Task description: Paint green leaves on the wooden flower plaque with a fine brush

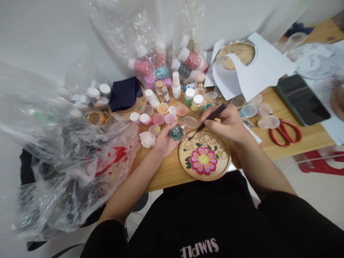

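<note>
My left hand (164, 140) is closed around a small clear cup of dark green stuff (176, 132), tilted toward me. In my right hand (228, 123) is a slim dark-handled tool (215, 114), held like a pen. Its thin tip reaches the upper left of a round wooden plaque (185, 166). On the plaque is a pink and magenta flower (203, 160) with a yellow centre and green leaves, and gold outlines curl above it. The plaque lies at the table's front edge, against my black shirt. Whether the tip touches the surface I cannot tell.
Several small pots, such as a white-capped yellow jar (197, 102), stand behind my hands. Crumpled clear plastic (80, 172) covers the left side. A white tissue (147, 139) lies by my left hand. Red-handled scissors (285, 133), a phone (303, 99) and paper sheets (255, 77) lie right.
</note>
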The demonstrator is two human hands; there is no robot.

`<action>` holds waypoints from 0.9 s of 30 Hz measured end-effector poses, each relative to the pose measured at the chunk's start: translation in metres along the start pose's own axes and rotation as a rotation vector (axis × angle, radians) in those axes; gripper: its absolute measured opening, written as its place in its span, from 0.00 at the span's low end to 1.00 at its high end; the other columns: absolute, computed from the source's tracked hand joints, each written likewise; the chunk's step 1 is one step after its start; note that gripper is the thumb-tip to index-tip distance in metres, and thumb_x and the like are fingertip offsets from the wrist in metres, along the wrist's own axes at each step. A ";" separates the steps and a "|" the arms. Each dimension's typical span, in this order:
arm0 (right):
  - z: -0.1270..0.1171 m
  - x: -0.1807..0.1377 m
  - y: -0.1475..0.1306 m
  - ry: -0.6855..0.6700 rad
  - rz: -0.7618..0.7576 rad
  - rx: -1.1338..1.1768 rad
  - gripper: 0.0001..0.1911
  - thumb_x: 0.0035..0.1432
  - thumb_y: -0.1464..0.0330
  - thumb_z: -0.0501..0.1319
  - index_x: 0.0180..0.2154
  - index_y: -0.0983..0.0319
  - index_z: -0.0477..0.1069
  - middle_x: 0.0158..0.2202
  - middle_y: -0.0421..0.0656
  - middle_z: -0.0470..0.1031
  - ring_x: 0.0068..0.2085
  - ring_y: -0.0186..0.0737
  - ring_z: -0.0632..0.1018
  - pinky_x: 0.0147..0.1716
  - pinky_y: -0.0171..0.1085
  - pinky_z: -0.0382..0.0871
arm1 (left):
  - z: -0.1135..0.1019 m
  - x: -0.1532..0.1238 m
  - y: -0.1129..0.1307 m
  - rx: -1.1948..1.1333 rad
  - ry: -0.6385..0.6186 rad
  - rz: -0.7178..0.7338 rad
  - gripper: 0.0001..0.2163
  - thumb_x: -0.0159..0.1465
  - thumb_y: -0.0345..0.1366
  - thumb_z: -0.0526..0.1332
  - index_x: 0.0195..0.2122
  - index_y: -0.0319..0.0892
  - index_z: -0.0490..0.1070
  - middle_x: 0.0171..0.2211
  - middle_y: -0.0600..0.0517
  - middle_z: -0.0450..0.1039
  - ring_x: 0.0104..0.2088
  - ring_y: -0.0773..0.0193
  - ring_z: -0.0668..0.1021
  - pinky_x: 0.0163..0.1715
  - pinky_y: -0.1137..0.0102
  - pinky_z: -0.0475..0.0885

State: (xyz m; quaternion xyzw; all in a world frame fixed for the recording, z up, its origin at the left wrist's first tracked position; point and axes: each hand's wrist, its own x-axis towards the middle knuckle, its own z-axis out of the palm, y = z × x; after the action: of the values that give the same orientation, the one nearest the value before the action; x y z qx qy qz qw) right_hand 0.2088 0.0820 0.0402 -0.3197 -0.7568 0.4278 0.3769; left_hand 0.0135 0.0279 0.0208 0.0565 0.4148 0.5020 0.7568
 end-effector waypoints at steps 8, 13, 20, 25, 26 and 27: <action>-0.002 0.001 0.000 0.016 0.013 0.001 0.05 0.52 0.70 0.61 0.27 0.60 0.74 0.23 0.37 0.78 0.23 0.31 0.75 0.23 0.32 0.67 | -0.001 0.001 -0.001 0.025 -0.024 0.006 0.16 0.68 0.29 0.51 0.24 0.38 0.71 0.22 0.50 0.71 0.23 0.68 0.74 0.24 0.75 0.67; -0.001 0.001 -0.001 -0.007 0.032 -0.013 0.05 0.52 0.69 0.61 0.26 0.60 0.74 0.22 0.37 0.77 0.23 0.32 0.75 0.23 0.33 0.67 | 0.000 -0.001 0.000 0.006 -0.013 -0.014 0.16 0.68 0.28 0.51 0.24 0.38 0.70 0.22 0.51 0.70 0.23 0.68 0.74 0.24 0.74 0.66; -0.001 -0.001 0.001 -0.025 0.026 0.003 0.04 0.53 0.70 0.62 0.28 0.60 0.75 0.24 0.37 0.78 0.23 0.31 0.74 0.23 0.32 0.67 | 0.000 -0.001 0.000 0.006 -0.004 -0.009 0.15 0.68 0.29 0.54 0.24 0.38 0.70 0.22 0.52 0.70 0.24 0.69 0.73 0.26 0.74 0.66; -0.001 -0.001 0.002 -0.023 0.012 0.009 0.04 0.53 0.70 0.62 0.28 0.61 0.75 0.23 0.37 0.77 0.23 0.31 0.74 0.24 0.32 0.66 | 0.000 0.000 0.000 0.013 -0.003 -0.009 0.16 0.68 0.28 0.52 0.23 0.38 0.70 0.22 0.51 0.70 0.23 0.69 0.73 0.25 0.74 0.67; -0.002 -0.001 0.002 -0.018 0.008 0.011 0.04 0.53 0.70 0.62 0.28 0.61 0.75 0.23 0.37 0.77 0.23 0.31 0.74 0.24 0.32 0.66 | 0.000 0.000 0.000 0.019 -0.009 -0.009 0.16 0.68 0.28 0.51 0.23 0.38 0.70 0.22 0.51 0.69 0.23 0.69 0.73 0.25 0.74 0.66; -0.002 -0.001 0.003 -0.014 0.008 0.011 0.04 0.52 0.70 0.62 0.28 0.61 0.75 0.23 0.37 0.77 0.24 0.31 0.74 0.24 0.32 0.66 | 0.000 0.000 0.000 0.027 -0.017 -0.008 0.16 0.68 0.29 0.51 0.24 0.38 0.70 0.21 0.51 0.69 0.23 0.69 0.73 0.24 0.75 0.66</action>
State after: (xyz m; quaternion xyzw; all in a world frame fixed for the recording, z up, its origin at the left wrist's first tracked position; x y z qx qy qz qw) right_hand 0.2110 0.0832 0.0383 -0.3177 -0.7557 0.4357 0.3717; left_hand 0.0137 0.0277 0.0205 0.0693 0.4152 0.4930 0.7614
